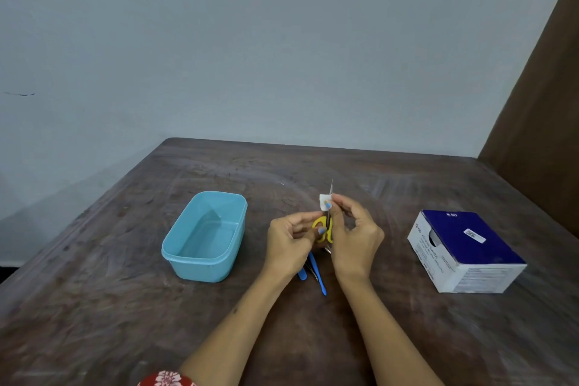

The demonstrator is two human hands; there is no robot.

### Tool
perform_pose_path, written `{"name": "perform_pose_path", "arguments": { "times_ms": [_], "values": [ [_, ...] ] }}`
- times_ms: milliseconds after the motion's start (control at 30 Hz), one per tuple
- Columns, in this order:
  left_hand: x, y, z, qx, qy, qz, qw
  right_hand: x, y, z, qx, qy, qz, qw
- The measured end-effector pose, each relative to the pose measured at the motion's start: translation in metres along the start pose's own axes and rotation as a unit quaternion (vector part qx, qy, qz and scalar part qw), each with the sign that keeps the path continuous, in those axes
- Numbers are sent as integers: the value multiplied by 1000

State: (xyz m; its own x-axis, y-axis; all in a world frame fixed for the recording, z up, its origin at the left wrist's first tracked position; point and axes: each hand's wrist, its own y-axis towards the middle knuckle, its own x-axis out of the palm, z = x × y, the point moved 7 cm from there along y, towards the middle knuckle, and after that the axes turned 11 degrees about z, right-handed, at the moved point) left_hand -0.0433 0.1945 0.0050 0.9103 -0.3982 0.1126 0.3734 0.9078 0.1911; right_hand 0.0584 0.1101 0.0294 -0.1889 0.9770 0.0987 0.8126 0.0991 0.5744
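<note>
Likely wiping: the left hand's [289, 241] grip clamps yellow-handled steel scissors [319, 224]. The right hand [357, 232] pinches a small white swab [323, 200] around the blade [331, 188]. Next, stroke toward twelve o'clock.

Lt-blue plastic tub [200, 266] left, blue-white swab box [466, 251] right, 2 blue-handled tools [319, 279] btwn, worn wood table [94, 307]

Head cam, wide-angle, faces fwd/down at table [125, 323]; left hand [289, 244], right hand [357, 238] close, centre.

Scissors [317, 223] handles half hidden; box [463, 247] print blurred.
</note>
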Motion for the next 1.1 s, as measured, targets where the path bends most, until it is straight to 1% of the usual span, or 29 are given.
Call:
{"name": "perform_pose_path", "arguments": {
  "times_ms": [167, 233, 333, 500, 667, 733, 867, 1000, 1100],
  "values": [
    [-6, 1, 1, 20, 14, 39, 999, 0, -6, 0, 12, -8, -30, 999],
    [-5, 0, 2, 18, 13, 30, 999, -2, -5, -2, 15, -7, -22, 1000],
    [-1, -5, 3, 10, 5, -4, 1000, -4, -2, -5, 14, 0, -2, 1000],
    [-6, -7, 7, 37, 13, 14, 999, -6, -8, -4, 13, -9, -21, 1000],
    [-3, -10, 7, 24, 5, -17, 1000, -13, -5, -12, -1, -3, 8, 1000],
    [-4, -10, 7, 27, 5, -12, 1000, -12, -6, -13, -1, -6, 6, 1000],
    [-8, -7, 6, 31, -2, 24, 999, -8, -10, -9, 0, -21, -19, 1000],
    [-5, -7, 5, 24, 9, 4, 1000, -10, -5, -16, -41, -18, 8, 999],
    [-7, -7, 5, 28, 9, 13, 999, -7, -6, -16, -44, -16, -2, 999]
  ]
}}
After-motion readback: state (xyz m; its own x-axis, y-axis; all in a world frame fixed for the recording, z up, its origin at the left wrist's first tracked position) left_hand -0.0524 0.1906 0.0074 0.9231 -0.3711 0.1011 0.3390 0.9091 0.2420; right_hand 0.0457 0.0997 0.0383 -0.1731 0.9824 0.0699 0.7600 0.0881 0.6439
